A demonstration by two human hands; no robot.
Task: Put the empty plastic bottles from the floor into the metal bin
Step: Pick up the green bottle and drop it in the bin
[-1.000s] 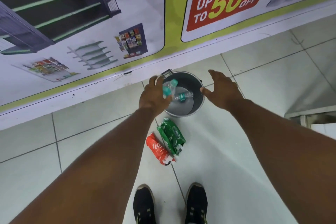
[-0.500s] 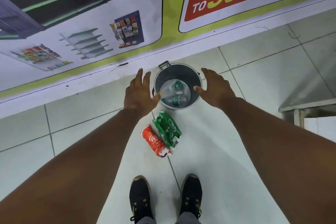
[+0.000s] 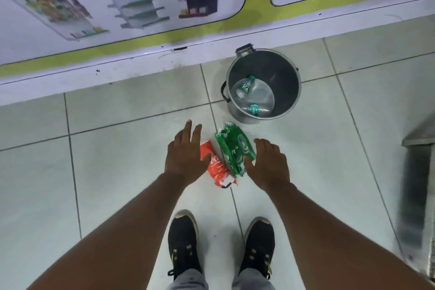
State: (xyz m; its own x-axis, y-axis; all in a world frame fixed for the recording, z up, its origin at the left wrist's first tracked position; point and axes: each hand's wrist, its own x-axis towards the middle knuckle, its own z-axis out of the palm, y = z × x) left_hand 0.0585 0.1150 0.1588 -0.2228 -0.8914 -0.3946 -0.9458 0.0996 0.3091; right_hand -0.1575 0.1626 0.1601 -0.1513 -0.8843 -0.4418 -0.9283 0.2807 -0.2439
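The metal bin (image 3: 288,66) stands on the tiled floor near the wall. Inside it lie two clear plastic bottles with teal labels (image 3: 255,108), one (image 3: 246,87) leaning against the inner wall. In front of the bin lie a crushed green bottle (image 3: 233,146) and a crushed red bottle (image 3: 215,167), side by side. My left hand (image 3: 184,155) hovers open just left of the red bottle, covering part of it. My right hand (image 3: 269,163) hovers open at the right of the green bottle. Neither hand holds anything.
A printed banner wall (image 3: 141,18) runs along the far side behind the bin. A metal stand (image 3: 416,172) rises at the right edge. My two black shoes (image 3: 183,242) are just below the crushed bottles.
My left hand dropped the clear bottle into the bin. Both hands then drew back from the bin's rim to the crushed red and green bottles.
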